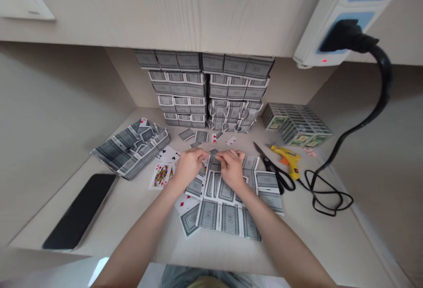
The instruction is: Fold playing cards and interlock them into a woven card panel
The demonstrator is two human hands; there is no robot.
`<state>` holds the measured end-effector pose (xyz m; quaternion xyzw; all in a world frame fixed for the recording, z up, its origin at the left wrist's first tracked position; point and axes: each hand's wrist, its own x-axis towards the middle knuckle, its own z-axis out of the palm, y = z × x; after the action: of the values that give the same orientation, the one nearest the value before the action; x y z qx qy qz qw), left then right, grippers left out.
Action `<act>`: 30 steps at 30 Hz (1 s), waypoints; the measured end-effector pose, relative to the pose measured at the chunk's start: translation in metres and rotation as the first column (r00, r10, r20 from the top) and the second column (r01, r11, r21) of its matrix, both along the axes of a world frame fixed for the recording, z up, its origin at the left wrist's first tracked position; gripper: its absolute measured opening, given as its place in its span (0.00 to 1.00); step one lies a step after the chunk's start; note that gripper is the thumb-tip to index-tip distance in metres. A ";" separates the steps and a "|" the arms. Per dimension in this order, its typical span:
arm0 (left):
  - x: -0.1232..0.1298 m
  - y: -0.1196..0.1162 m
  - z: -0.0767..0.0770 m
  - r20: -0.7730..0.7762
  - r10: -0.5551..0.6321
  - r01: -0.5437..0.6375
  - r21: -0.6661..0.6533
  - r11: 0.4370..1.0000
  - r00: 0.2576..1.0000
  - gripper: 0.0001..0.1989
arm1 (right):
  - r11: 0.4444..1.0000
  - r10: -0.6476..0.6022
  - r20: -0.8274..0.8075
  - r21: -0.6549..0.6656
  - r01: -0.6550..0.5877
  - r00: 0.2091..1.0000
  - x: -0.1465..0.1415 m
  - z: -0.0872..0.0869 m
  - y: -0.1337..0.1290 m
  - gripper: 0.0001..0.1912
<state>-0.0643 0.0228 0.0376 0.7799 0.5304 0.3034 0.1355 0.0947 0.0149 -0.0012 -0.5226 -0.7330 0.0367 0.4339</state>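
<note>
Several grey-backed playing cards are joined in a flat card panel (230, 218) on the desk, with a smaller card assembly lying on its middle. My left hand (191, 164) is at the panel's far left corner, its thumb and fingertips pressed together; what they pinch is too small to make out. Beside it my right hand (231, 167) rests over the assembly, with its fingers curled at the far edge of a card there. Loose playing cards (161, 175) lie left of my left hand, some face up. Small cut card pieces (201, 136) are scattered beyond both hands.
Stacked card boxes (180, 88) stand at the back. An open card box (132, 151) and a black phone (81, 211) are at left. Black scissors (279, 175), a yellow glue gun (289, 158) with its cord, and wrapped packs (300, 123) are at right. A power strip (340, 10) hangs above.
</note>
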 end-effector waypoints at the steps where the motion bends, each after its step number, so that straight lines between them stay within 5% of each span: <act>1: 0.000 0.000 0.000 -0.008 -0.007 0.007 0.005 1.000 1.000 0.12 | 1.000 -0.003 -0.006 0.002 0.003 1.000 0.000 0.000 0.000 0.08; 30: -0.006 0.001 -0.008 0.096 -0.020 0.014 0.068 0.998 0.995 0.09 | 0.998 -0.023 -0.082 0.064 0.028 0.996 0.002 0.000 -0.001 0.11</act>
<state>-0.0703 0.0239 0.0300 0.7729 0.5061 0.3573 0.1373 0.0967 0.0143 -0.0008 -0.5154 -0.7089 0.0283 0.4806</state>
